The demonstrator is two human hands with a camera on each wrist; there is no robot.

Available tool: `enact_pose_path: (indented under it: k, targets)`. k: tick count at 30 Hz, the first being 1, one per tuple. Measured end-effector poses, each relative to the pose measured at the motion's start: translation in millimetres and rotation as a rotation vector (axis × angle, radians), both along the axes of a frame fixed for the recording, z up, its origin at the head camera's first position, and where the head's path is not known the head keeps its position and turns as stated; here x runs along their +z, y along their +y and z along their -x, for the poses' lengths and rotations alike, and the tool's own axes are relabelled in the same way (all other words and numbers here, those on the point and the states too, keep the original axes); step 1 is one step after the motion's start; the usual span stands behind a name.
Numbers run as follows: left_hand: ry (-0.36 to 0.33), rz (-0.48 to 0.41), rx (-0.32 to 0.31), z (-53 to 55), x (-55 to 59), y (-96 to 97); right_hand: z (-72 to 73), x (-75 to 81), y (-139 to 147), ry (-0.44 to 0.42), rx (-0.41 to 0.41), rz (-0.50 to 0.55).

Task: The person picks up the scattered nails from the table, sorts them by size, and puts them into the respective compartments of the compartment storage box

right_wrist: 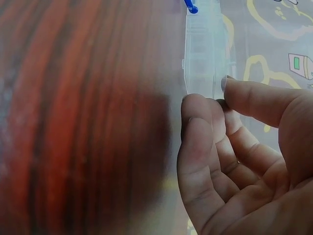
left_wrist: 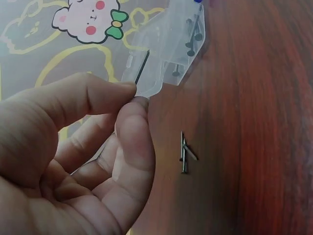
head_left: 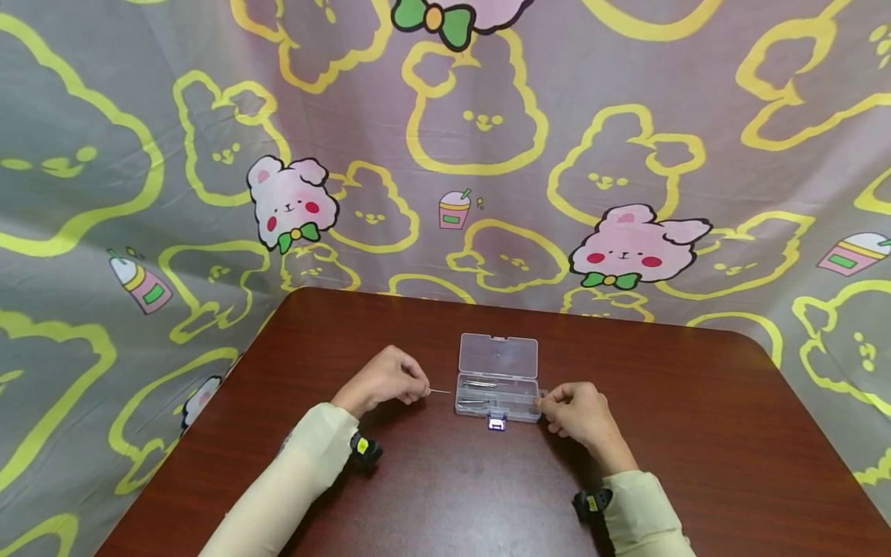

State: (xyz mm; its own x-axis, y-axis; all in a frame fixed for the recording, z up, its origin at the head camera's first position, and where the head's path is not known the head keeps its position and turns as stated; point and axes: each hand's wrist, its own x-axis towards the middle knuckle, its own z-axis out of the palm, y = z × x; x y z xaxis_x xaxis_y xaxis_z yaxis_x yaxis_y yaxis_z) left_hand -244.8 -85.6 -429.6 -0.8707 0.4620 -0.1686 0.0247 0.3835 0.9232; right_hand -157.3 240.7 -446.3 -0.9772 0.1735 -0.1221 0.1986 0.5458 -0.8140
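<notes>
My left hand (head_left: 392, 379) pinches a thin nail (left_wrist: 142, 68) between thumb and forefinger. The nail's tip points towards a clear plastic box (head_left: 498, 418), which stands with its lid (head_left: 498, 356) up on the table. Several nails (left_wrist: 193, 44) lie in its compartments. At the box's right end, my right hand (head_left: 579, 414) grips the end wall between thumb and fingers; in the right wrist view the fingertips (right_wrist: 196, 105) are right at that end. A few loose nails (left_wrist: 184, 156) lie on the tabletop beside the left hand, hidden in the head view.
The brown wooden table (head_left: 452, 495) extends around the box. A curtain (head_left: 487, 186) with cartoon animals hangs behind and along its sides. A blue-edged clasp (head_left: 496, 422) sticks out from the box's front.
</notes>
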Motion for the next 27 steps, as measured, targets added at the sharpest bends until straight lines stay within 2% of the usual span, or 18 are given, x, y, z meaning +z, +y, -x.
enact_pose_path:
  k: [15, 27]
  targets:
    - [-0.069, -0.082, 0.012, 1.5, -1.3, 8.9, 0.0, -0.9, 1, 0.016, 0.014, 0.006]
    - [-0.101, -0.088, 0.03, 2.1, -1.1, 20.4, -0.4, -0.8, 2, 0.013, 0.013, 0.003]
